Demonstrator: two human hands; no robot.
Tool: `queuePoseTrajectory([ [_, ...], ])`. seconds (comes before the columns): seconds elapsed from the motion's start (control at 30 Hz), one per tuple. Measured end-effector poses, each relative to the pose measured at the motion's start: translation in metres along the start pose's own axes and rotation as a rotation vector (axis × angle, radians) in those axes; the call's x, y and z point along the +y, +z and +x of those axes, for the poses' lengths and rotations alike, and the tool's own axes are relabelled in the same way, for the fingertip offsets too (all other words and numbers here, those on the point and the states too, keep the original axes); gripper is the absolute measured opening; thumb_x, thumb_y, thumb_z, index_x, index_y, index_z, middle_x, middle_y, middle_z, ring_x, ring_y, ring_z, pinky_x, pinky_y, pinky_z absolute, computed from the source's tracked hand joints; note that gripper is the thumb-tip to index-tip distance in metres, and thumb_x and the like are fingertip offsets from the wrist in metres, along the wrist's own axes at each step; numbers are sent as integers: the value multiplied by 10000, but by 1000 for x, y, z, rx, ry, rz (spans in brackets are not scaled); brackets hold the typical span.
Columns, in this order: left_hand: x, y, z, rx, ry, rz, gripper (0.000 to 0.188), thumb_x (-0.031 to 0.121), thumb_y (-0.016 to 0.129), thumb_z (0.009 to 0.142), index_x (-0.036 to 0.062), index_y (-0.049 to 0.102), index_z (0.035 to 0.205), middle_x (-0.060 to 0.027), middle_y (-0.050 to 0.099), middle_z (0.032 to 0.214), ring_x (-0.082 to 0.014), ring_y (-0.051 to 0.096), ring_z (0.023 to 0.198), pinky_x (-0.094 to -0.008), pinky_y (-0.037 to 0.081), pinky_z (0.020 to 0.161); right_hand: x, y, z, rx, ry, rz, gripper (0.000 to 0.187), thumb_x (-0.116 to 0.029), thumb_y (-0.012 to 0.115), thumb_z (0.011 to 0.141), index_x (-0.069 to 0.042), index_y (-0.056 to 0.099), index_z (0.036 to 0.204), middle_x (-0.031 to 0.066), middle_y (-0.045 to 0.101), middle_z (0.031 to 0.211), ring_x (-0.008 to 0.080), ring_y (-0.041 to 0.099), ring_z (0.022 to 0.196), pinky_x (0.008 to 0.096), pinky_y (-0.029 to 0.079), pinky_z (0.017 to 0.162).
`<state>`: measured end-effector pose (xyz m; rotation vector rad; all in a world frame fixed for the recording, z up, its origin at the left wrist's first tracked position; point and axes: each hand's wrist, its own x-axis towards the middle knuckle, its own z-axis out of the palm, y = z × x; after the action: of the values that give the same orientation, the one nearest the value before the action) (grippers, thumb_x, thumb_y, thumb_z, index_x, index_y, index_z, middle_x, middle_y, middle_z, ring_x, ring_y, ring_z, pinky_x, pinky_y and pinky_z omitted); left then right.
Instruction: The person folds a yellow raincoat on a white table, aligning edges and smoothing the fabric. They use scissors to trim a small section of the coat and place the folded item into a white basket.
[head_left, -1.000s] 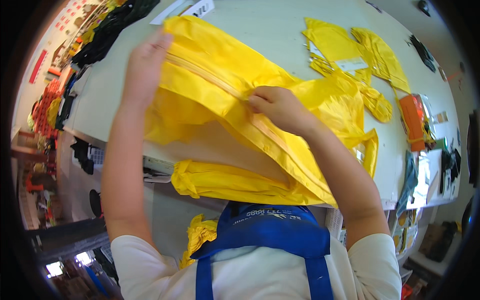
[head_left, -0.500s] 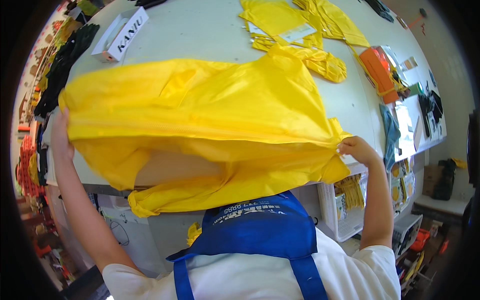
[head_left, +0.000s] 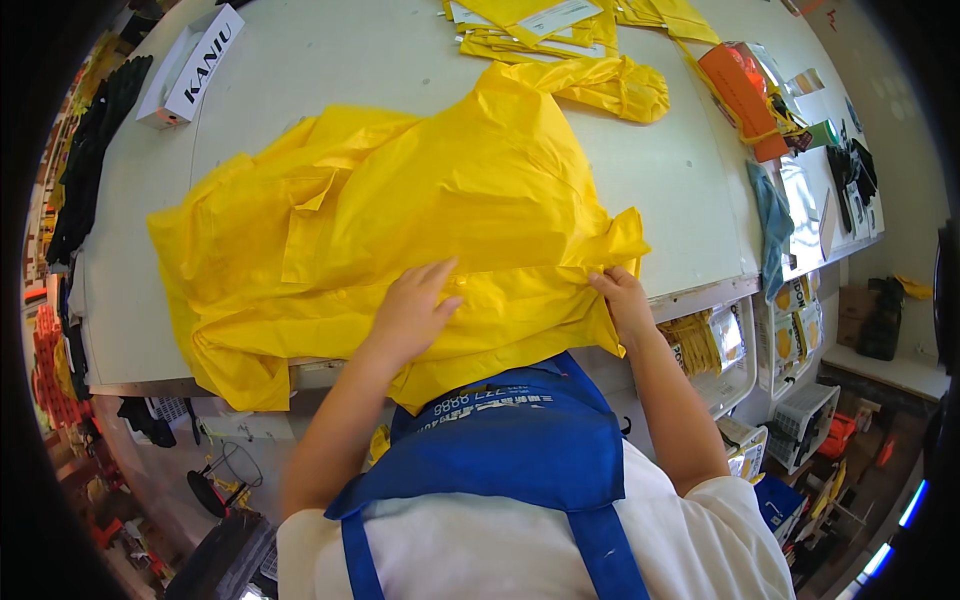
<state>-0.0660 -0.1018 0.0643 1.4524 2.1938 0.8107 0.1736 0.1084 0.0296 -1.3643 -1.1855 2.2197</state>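
A yellow rain jacket point(head_left: 440, 200) lies spread across the white table, its lower part hanging over the near edge. One sleeve point(head_left: 625, 90) stretches away to the far right, and a pocket flap shows on the left part. My left hand point(head_left: 412, 312) rests on the jacket's front near the middle, fingers spread. At the collar end on the right, my right hand point(head_left: 622, 298) pinches the jacket's edge between thumb and fingers.
Folded yellow garments point(head_left: 540, 30) with white labels are stacked at the far side. A long white box point(head_left: 190, 70) stands far left, beside dark cloth point(head_left: 90, 160). An orange box point(head_left: 742, 95) and a blue cloth point(head_left: 770, 220) lie right. White baskets point(head_left: 735, 375) hold packages below the table.
The jacket has come down from a lifted stretch and lies flatter on the table. My left hand has let go of its left end and moved right to the middle; the right hand keeps its grip.
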Motion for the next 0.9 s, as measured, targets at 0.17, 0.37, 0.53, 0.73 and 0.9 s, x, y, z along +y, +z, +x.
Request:
queuePoseTrajectory([
  [0.17, -8, 27, 23, -246, -237, -89, 197, 186, 619, 810, 63, 660, 958, -144, 643, 1003, -318, 601, 896, -390, 472, 788, -1, -7, -2, 52, 37, 67, 332, -128, 659, 859, 59, 567, 1116, 102, 624, 1097, 183, 589, 997, 305, 456, 888],
  [0.37, -39, 53, 21, -299, -229, -242, 147, 149, 679, 759, 34, 675, 850, -144, 661, 810, -279, 622, 736, -356, 491, 671, 3, -5, 4, 56, 32, 113, 357, -77, 653, 849, 66, 550, 1159, 119, 616, 1134, 211, 585, 1032, 312, 449, 916],
  [0.53, -41, 64, 24, -303, -267, -138, 148, 158, 707, 724, 35, 656, 788, -134, 654, 757, -289, 623, 693, -367, 490, 624, 14, -3, 10, 105, -11, 147, 362, -32, 634, 844, 51, 538, 1183, 113, 604, 1164, 221, 582, 1048, 324, 442, 933],
  [0.73, -38, 68, 23, -285, -182, -13, 197, 239, 706, 735, 71, 638, 812, -124, 636, 795, -312, 606, 763, -399, 472, 668, 8, -1, 13, 99, -121, 91, 402, -5, 618, 838, 31, 514, 1225, 106, 594, 1186, 215, 568, 1071, 328, 427, 954],
  [0.9, -27, 10, 7, 26, -101, 170, 244, 294, 677, 763, 111, 635, 920, -97, 638, 841, -314, 595, 836, -430, 441, 740, -48, -80, 57, 213, -292, -275, 324, -48, 590, 887, 16, 556, 1203, 67, 622, 1135, 138, 590, 997, 268, 465, 880],
])
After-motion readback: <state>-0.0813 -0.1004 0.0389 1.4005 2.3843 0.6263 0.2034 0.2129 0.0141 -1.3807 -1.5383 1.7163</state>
